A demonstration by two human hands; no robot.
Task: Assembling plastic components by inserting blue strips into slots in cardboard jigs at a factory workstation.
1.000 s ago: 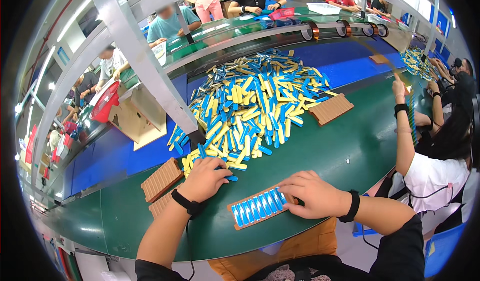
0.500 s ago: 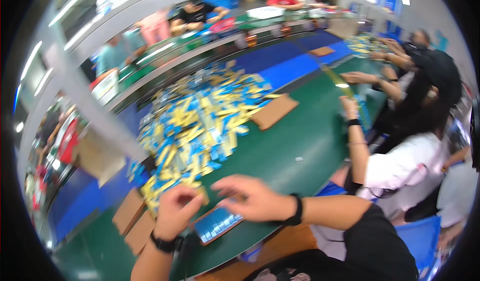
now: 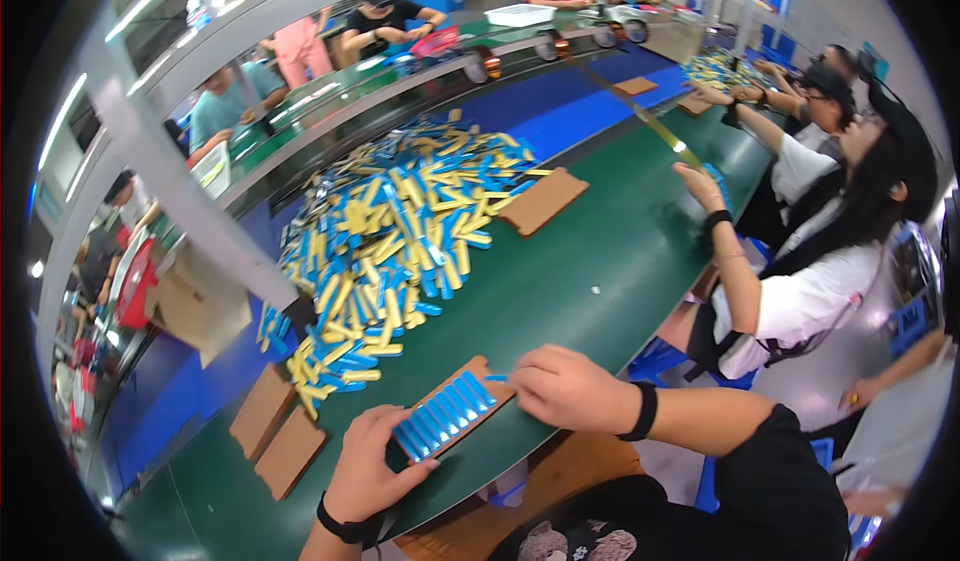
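Note:
A shallow brown tray (image 3: 478, 366) lies at the near edge of the green table. Slim blue pieces (image 3: 446, 417) stand side by side in a row across it. My left hand (image 3: 368, 473) is curled round the tray's left end, fingers at the far side and thumb at the near side. At the other end, my right hand (image 3: 575, 389) is closed in a pinch, with a small blue piece (image 3: 497, 378) showing at its fingertips. Beyond the tray spreads a big heap of slim blue and yellow pieces (image 3: 385, 251).
Two brown trays (image 3: 290, 451) lie left of my left hand; another brown tray (image 3: 545, 201) sits right of the heap. A metal post (image 3: 190, 191) rises at the left. Co-workers sit along the right side (image 3: 790, 311), one holding a long yellow strip (image 3: 655, 131).
My hands were loosely curled above the tray. Now the left has come down round its left end, and the right is pinched at its right end. The view has also shifted and sharpened.

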